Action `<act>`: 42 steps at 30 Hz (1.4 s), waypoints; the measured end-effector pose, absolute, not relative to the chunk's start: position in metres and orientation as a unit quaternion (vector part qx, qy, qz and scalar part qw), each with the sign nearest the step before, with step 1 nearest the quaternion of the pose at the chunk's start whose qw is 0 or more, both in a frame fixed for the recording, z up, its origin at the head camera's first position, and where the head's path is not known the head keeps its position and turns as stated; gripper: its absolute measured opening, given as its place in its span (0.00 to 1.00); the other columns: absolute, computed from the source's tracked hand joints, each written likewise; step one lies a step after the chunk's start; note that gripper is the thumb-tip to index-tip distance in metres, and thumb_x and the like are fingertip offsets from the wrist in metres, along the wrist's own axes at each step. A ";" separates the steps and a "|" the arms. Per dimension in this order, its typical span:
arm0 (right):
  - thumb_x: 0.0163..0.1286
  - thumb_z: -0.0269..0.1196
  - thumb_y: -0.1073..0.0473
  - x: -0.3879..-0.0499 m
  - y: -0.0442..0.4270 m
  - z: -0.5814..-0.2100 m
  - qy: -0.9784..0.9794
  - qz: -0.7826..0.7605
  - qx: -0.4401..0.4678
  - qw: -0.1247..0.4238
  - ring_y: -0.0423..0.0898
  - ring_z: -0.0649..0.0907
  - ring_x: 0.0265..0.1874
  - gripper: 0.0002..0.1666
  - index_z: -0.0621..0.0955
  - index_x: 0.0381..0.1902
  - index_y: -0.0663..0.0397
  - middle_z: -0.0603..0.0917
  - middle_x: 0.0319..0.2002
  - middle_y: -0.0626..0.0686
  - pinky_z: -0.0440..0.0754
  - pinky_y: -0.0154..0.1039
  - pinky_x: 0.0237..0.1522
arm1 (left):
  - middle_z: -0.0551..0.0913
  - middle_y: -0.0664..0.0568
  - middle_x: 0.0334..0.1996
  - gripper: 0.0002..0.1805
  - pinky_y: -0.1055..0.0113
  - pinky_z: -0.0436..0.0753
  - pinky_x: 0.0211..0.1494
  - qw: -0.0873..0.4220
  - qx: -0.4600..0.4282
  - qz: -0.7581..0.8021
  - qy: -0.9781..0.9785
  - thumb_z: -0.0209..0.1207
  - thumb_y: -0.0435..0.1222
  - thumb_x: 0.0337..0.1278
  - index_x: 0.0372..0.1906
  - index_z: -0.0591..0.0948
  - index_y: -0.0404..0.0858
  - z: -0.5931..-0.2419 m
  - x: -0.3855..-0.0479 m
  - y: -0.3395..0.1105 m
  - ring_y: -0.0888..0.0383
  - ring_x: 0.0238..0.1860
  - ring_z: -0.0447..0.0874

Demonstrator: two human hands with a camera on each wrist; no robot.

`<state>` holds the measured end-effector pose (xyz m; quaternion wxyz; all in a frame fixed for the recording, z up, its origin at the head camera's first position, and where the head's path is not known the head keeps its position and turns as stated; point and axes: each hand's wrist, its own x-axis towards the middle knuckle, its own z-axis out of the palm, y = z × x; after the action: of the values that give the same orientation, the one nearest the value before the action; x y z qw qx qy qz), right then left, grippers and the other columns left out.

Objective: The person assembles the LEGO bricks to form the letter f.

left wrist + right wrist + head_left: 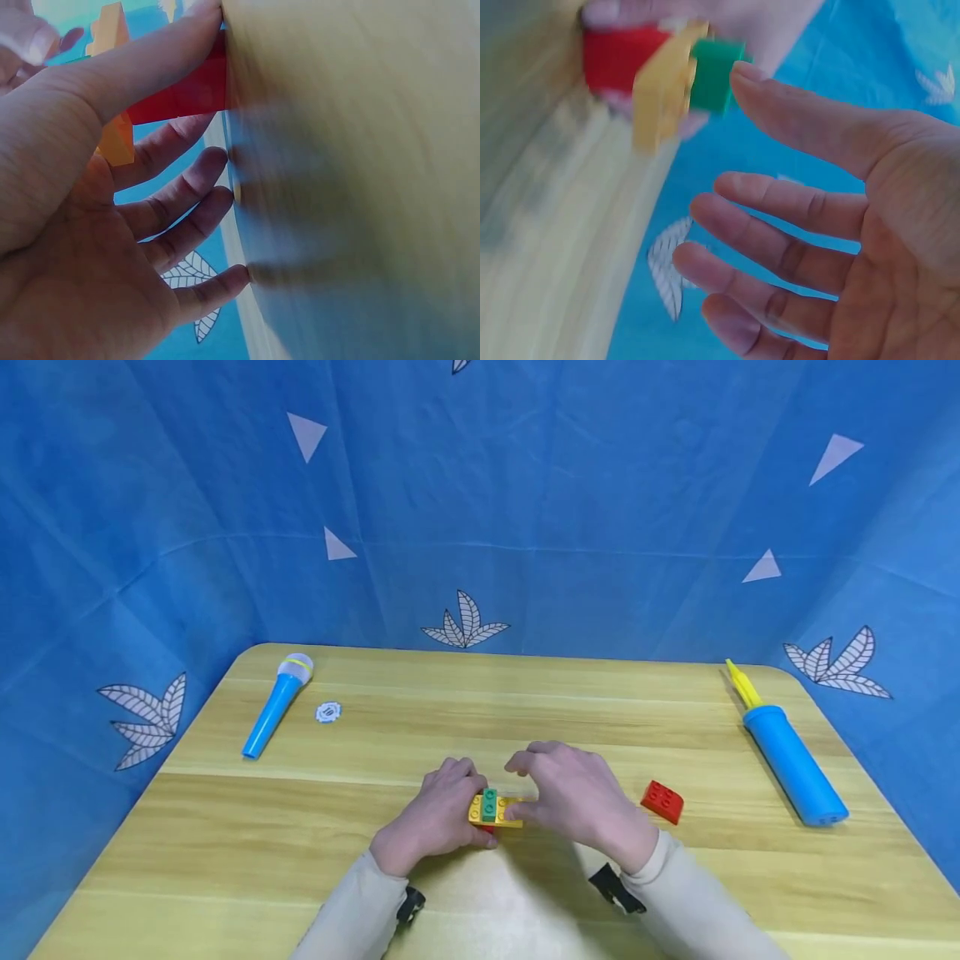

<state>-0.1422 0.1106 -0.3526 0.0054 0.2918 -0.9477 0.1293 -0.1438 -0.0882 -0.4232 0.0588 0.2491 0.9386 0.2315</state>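
On the tabletop (225,843), stacking appears in hand. Flanking the yellow brick (660,94), the left hand (437,812) is set left, the right hand (576,797) right, the latter's fingers parted, nothing grasped. Beneath the yellow brick, a red brick (184,97) is gripped by left thumb and fingers; atop, a green brick (490,805) is seated, with firm pressing seemingly required next.

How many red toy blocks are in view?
2: a stacked red block beneath the yellow block, gripped by the left hand; a loose red block on the table, right of the right hand. More may be hidden.
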 end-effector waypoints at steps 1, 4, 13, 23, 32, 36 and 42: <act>0.50 0.78 0.43 -0.144 0.116 -0.352 -0.950 0.128 0.283 0.004 0.41 0.80 0.30 0.29 0.85 0.48 0.48 0.83 0.39 0.44 0.75 0.38 0.23 | 0.70 0.57 0.38 0.31 0.58 0.69 0.45 0.060 0.246 0.230 0.940 0.80 0.48 0.34 0.44 0.81 0.37 -0.423 -0.143 -0.088 0.56 0.43 0.65; 0.51 0.78 0.44 -0.148 0.138 -0.350 -0.959 0.124 0.254 -0.002 0.42 0.81 0.31 0.30 0.84 0.50 0.48 0.83 0.41 0.43 0.75 0.39 0.23 | 0.71 0.55 0.40 0.34 0.57 0.69 0.47 0.064 0.241 0.228 0.941 0.80 0.48 0.35 0.48 0.81 0.34 -0.421 -0.142 -0.087 0.55 0.44 0.66; 0.54 0.75 0.44 -0.155 0.205 -0.353 -0.979 0.111 0.167 -0.043 0.45 0.80 0.32 0.33 0.82 0.55 0.51 0.84 0.47 0.51 0.73 0.43 0.22 | 0.72 0.54 0.42 0.36 0.55 0.69 0.50 0.068 0.232 0.228 0.943 0.80 0.48 0.35 0.51 0.81 0.34 -0.423 -0.143 -0.086 0.54 0.45 0.66; 0.50 0.77 0.43 -0.155 0.248 -0.372 -0.985 0.095 0.105 -0.095 0.54 0.81 0.40 0.39 0.81 0.55 0.58 0.83 0.47 0.58 0.76 0.49 0.25 | 0.72 0.54 0.42 0.36 0.54 0.70 0.52 0.072 0.231 0.226 0.944 0.80 0.48 0.35 0.51 0.81 0.34 -0.422 -0.144 -0.086 0.54 0.45 0.66; 0.51 0.77 0.47 -0.152 0.262 -0.385 -0.984 0.106 0.074 -0.121 0.49 0.76 0.32 0.39 0.80 0.54 0.66 0.83 0.41 0.57 0.74 0.46 0.27 | 0.72 0.54 0.42 0.36 0.53 0.70 0.52 0.074 0.230 0.223 0.944 0.80 0.48 0.35 0.51 0.81 0.33 -0.421 -0.143 -0.086 0.54 0.45 0.66; 0.51 0.77 0.47 -0.152 0.264 -0.388 -0.984 0.109 0.072 -0.125 0.49 0.75 0.31 0.39 0.80 0.54 0.67 0.81 0.37 0.54 0.73 0.45 0.27 | 0.72 0.54 0.42 0.36 0.53 0.70 0.52 0.073 0.231 0.223 0.944 0.79 0.49 0.36 0.51 0.81 0.33 -0.421 -0.143 -0.086 0.54 0.45 0.66; 0.52 0.77 0.50 -0.152 0.265 -0.392 -0.984 0.119 0.080 -0.108 0.49 0.76 0.31 0.35 0.81 0.51 0.67 0.82 0.37 0.55 0.75 0.46 0.30 | 0.72 0.54 0.42 0.36 0.53 0.70 0.52 0.069 0.232 0.226 0.944 0.79 0.49 0.36 0.51 0.81 0.33 -0.422 -0.143 -0.086 0.54 0.45 0.66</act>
<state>-0.1516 0.2653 -0.3922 -0.1080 0.0799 -0.9838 0.1187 -0.1432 -0.0864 -0.4220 0.0692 0.2316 0.9437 0.2257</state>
